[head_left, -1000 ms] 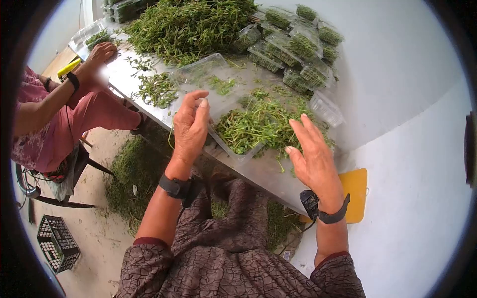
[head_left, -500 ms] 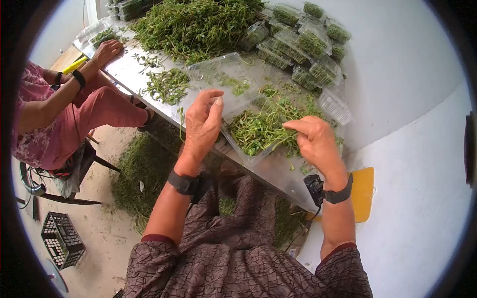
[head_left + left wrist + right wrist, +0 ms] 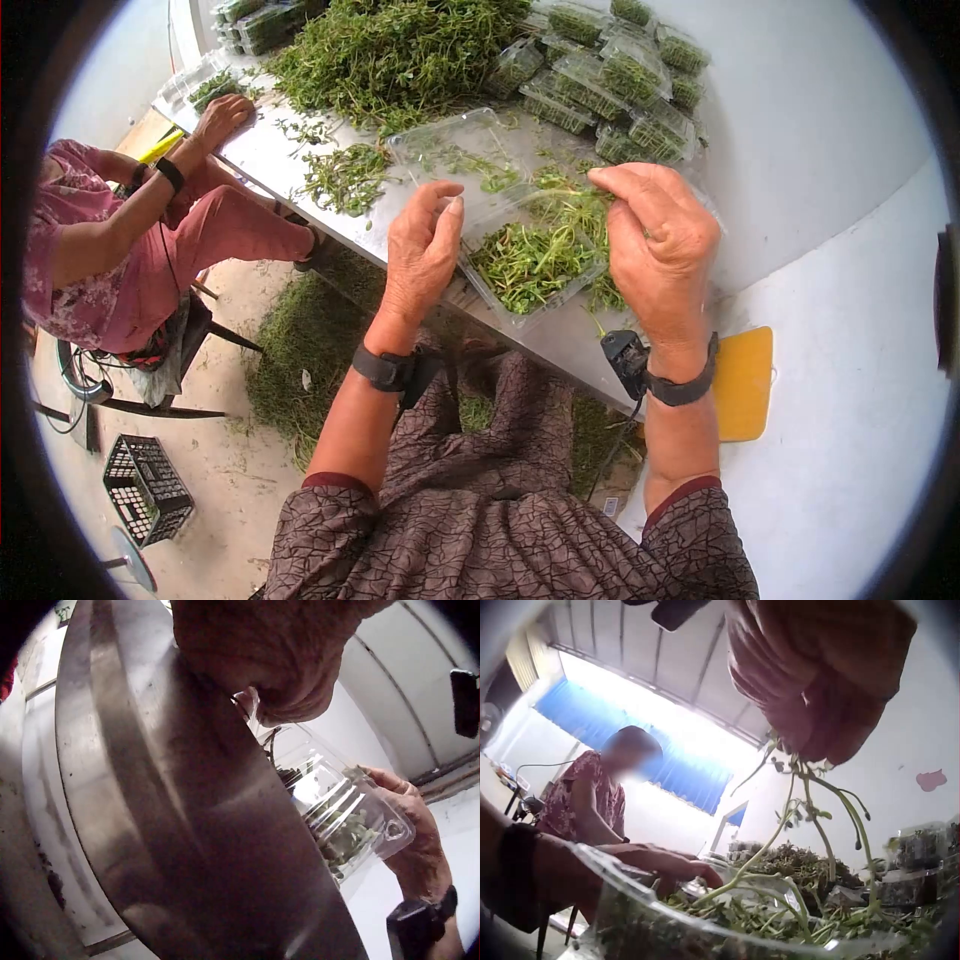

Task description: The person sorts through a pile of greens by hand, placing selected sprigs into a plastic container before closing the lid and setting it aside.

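Note:
In the head view, an open clear container (image 3: 519, 320) holding green sprigs (image 3: 530, 265) lies at the table's near edge, its lid (image 3: 455, 145) folded back. My right hand (image 3: 665, 240) is raised over its right side. The right wrist view shows that hand (image 3: 817, 675) pinching several thin stems (image 3: 810, 806) that hang over the container. My left hand (image 3: 425, 245), fingers loosely bent, is beside the container's left edge; its fingers extend behind the rim in the right wrist view (image 3: 667, 862). Whether it touches the plastic is unclear.
A large heap of greens (image 3: 395, 55) and stacked filled boxes (image 3: 625, 80) stand farther back. Small loose sprigs (image 3: 345, 180) lie left of the container. Another person (image 3: 110, 230) sits at the left. A yellow board (image 3: 745, 385) is at the right, a black crate (image 3: 148, 490) on the floor.
My right hand closed its fingers at the greens, then rose slightly and moved right with stems. The sprigs across the container's right side have thinned. My left hand has barely moved relative to the container.

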Motion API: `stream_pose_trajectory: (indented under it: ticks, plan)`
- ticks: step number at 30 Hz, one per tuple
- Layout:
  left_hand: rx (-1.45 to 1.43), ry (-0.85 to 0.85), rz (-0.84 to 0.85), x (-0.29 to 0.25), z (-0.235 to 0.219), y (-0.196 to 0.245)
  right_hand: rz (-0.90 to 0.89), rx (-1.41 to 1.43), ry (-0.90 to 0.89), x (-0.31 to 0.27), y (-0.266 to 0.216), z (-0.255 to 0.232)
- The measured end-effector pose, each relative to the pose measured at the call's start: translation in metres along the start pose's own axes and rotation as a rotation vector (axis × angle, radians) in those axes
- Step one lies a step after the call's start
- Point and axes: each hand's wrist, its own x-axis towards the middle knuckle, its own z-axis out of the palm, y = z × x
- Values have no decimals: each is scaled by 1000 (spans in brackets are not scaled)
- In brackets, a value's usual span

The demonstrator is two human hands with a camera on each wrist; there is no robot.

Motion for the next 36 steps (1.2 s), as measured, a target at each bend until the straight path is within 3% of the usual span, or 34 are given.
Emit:
stream_pose_trajectory:
  ticks: [2,4,8,9,16,20,22,24,25,26,28,30,32,36]
  plan:
    - [0,2,-2,0,1,1,-17,-18,10,-3,-2,4]
    - [8,38,34,-1,3,1,-79,99,-319,-17,-5,10]
    - [31,36,-13,-3,1,5,97,86,-200,-33,-7,-1]
    - [107,67,51,-3,1,5,158,89,-215,-36,-6,-6]
    - [287,335,246,-4,9,-2,209,39,-117,-80,-11,7]
    - [382,349,326,-7,5,-3,205,12,-123,-92,-16,6]
    - [290,337,348,-12,2,3,227,17,-112,-100,-15,6]
    - [394,268,557,-13,-4,17,230,15,-69,-106,-13,7]
    - [380,156,575,-13,-3,26,251,17,-80,-110,-12,8]
    - [388,144,574,-13,-1,35,263,23,-77,-113,-12,9]
    - [462,-300,552,-12,9,50,291,66,-94,-116,-9,13]
    - [649,-379,569,-12,15,56,295,76,-100,-116,-9,12]
    - [752,-592,475,-8,12,57,302,85,-105,-116,-10,11]
    - [814,-558,529,2,4,71,297,94,-146,-117,-10,10]
